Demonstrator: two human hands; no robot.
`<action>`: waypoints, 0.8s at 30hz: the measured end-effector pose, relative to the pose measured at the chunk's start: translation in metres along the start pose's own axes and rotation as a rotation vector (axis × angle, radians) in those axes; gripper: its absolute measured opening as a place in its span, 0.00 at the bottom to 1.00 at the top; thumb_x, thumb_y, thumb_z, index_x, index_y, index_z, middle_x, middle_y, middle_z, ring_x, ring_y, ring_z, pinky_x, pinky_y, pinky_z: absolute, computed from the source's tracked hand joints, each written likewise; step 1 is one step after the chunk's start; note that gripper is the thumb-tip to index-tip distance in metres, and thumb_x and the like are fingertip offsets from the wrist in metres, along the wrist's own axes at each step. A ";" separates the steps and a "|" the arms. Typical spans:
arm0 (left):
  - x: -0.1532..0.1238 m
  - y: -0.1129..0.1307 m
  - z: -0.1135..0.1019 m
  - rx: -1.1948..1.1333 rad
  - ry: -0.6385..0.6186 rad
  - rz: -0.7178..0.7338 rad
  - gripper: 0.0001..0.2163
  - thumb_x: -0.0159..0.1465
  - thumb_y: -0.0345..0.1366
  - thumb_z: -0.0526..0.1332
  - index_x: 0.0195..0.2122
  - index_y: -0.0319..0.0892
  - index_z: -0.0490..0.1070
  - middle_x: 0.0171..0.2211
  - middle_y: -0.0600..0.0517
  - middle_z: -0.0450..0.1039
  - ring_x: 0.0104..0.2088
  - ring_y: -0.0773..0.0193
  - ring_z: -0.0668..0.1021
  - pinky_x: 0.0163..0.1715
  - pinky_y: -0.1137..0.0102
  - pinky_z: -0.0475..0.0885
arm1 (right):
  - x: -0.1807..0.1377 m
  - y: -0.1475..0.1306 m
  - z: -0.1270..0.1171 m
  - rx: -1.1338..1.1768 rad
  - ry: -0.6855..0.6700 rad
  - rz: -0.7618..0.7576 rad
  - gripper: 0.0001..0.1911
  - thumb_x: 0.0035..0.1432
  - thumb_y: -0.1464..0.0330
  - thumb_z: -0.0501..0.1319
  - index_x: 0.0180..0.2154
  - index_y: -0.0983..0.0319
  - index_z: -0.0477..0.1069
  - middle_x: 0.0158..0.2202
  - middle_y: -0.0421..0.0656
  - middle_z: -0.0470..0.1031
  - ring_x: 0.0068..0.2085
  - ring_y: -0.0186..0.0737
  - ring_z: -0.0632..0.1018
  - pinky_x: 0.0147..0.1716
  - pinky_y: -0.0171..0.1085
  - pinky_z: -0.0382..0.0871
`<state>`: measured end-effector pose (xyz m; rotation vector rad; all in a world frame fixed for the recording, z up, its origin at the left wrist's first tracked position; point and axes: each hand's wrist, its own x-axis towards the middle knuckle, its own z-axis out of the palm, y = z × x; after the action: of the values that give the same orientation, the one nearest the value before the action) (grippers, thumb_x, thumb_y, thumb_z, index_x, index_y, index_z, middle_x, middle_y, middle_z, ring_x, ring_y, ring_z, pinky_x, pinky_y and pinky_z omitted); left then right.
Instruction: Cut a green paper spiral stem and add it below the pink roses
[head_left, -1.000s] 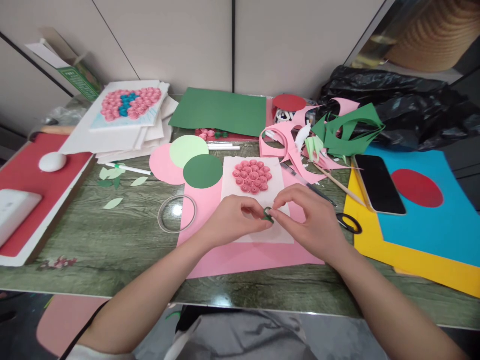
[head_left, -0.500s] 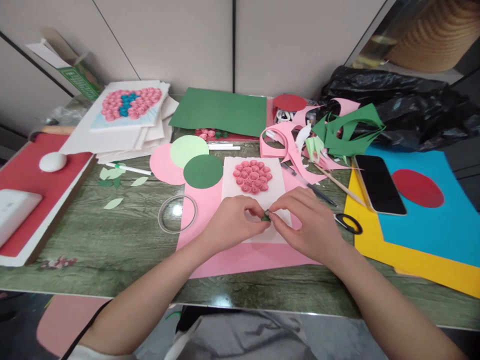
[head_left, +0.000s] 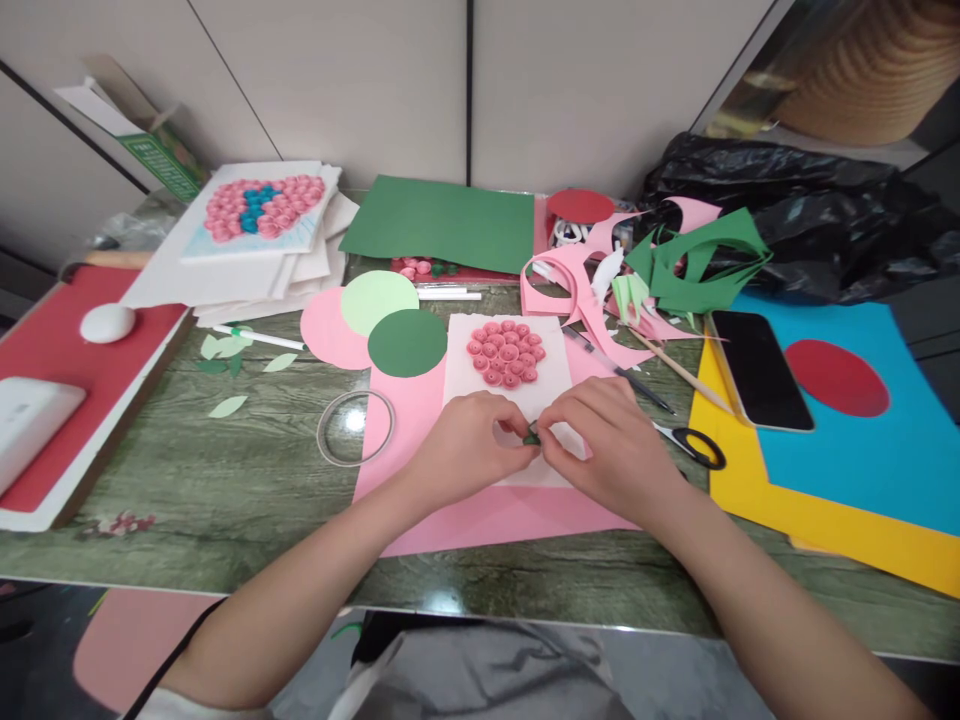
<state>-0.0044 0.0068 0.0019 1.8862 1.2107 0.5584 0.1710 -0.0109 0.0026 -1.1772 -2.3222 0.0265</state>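
Note:
A small piece of dark green paper (head_left: 532, 437) sits between my two hands, partly covered by the fingertips. My left hand (head_left: 476, 447) pinches it from the left with thumb and forefinger. From the other side my right hand (head_left: 607, 440) pinches the same piece. Both hands hover over the lower half of a white card (head_left: 459, 375). On the card's upper half is a round cluster of pink rolled-paper flowers (head_left: 506, 353). Under the card lies a pink sheet (head_left: 435, 525).
Left of the hands are a tape roll (head_left: 322, 440), paper circles (head_left: 407, 343) and cut leaves (head_left: 227, 407). To the right lie scissors (head_left: 701, 448), a pen (head_left: 645, 392), a phone (head_left: 757, 370) and coloured sheets (head_left: 862, 470). Pink and green offcuts (head_left: 709, 270) are heaped behind.
My right hand's fingers have curled in closer around the green paper piece. More of the scissors shows beside that hand. My left hand stays nearly in place.

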 end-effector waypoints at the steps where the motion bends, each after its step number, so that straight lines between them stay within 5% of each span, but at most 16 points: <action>1: 0.000 0.000 0.000 0.004 -0.003 0.000 0.03 0.51 0.34 0.62 0.23 0.42 0.73 0.25 0.56 0.75 0.28 0.67 0.74 0.31 0.73 0.67 | 0.000 0.000 0.000 -0.011 0.000 -0.007 0.05 0.54 0.75 0.58 0.27 0.62 0.66 0.25 0.40 0.70 0.31 0.39 0.69 0.34 0.40 0.60; 24: 0.001 0.001 -0.001 -0.039 -0.002 -0.002 0.04 0.52 0.36 0.63 0.24 0.42 0.73 0.24 0.57 0.74 0.28 0.67 0.74 0.30 0.73 0.67 | -0.001 -0.001 -0.001 0.029 -0.024 -0.008 0.03 0.57 0.74 0.57 0.34 0.61 0.66 0.30 0.43 0.73 0.34 0.40 0.71 0.36 0.40 0.61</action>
<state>-0.0044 0.0077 0.0035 1.8515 1.1925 0.5754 0.1708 -0.0122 0.0034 -1.1594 -2.3393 0.0715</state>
